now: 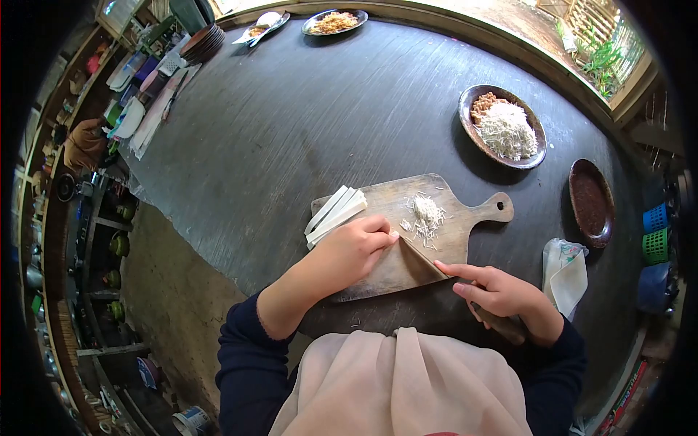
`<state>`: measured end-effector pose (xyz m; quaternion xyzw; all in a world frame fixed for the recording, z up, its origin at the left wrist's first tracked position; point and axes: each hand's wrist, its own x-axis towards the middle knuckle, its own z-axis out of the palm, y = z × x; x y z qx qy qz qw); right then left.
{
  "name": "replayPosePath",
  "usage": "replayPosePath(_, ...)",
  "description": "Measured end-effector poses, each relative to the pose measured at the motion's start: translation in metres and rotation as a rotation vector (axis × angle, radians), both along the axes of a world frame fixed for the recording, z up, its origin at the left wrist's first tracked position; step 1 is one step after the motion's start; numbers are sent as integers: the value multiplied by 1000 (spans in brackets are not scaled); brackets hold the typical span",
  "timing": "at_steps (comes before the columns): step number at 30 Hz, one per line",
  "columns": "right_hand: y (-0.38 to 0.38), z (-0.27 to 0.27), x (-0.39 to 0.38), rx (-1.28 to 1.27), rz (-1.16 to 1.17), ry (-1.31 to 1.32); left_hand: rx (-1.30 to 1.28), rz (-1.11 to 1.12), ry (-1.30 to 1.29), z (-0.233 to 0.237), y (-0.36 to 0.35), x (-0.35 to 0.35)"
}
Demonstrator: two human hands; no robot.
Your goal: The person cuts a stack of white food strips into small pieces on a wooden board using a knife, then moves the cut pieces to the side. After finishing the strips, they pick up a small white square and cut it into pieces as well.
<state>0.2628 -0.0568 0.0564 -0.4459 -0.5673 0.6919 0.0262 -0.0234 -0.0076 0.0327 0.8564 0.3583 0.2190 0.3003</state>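
Note:
A wooden cutting board (392, 192) with a handle lies on the dark table in front of me. My left hand (352, 251) is closed, its fingertips pinching a white piece (394, 234) against the board. That piece is mostly hidden under the fingers. My right hand (502, 291) grips a knife (425, 261) by its handle, index finger along the blade's back, the blade beside my left fingertips. Several thick white strips (336, 212) lie at the board's left edge, behind my left hand. A small heap of thin white slivers (425, 214) sits right of the blade.
On the table (254, 131), an oval dish (465, 120) at the back right holds white shreds and brown pieces. A brown oval dish (592, 207) and a plastic bag (566, 272) lie right. Plates of food (334, 23) and stacked brown plates (202, 45) stand far back.

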Motion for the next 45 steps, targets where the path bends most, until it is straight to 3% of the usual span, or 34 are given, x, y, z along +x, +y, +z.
replayPosePath(8,-1,-13,0,-103,-168,25,2,-3,-17,-1,0,-1)
replayPosePath(10,-1,-16,7,-79,-211,150,-10,3,8,0,-1,-1)
replayPosePath(13,-4,-34,16,72,-94,283,-5,-1,-11,-1,0,-1)
replayPosePath(20,-21,8,8,34,-307,193,33,15,5,-6,-1,0)
replayPosePath(22,-38,11,7,195,-353,-3,35,-2,-56,-6,-1,-1)
replayPosePath(27,-82,10,-6,404,-364,-55,39,-26,-5,-3,-2,-3)
replayPosePath(29,-84,5,-6,741,-315,-34,47,-23,-23,-4,-2,-1)
replayPosePath(35,-86,-5,-13,539,-397,49,30,-25,30,-3,-1,-2)
replayPosePath(39,-83,-4,-6,592,-359,-141,41,-59,23,0,-2,0)
replayPosePath(41,-82,-10,-9,645,-335,-2,41,-63,-7,-2,-2,1)
replayPosePath(45,-80,-9,-8,604,-346,31,31,-70,6,-1,-3,1)
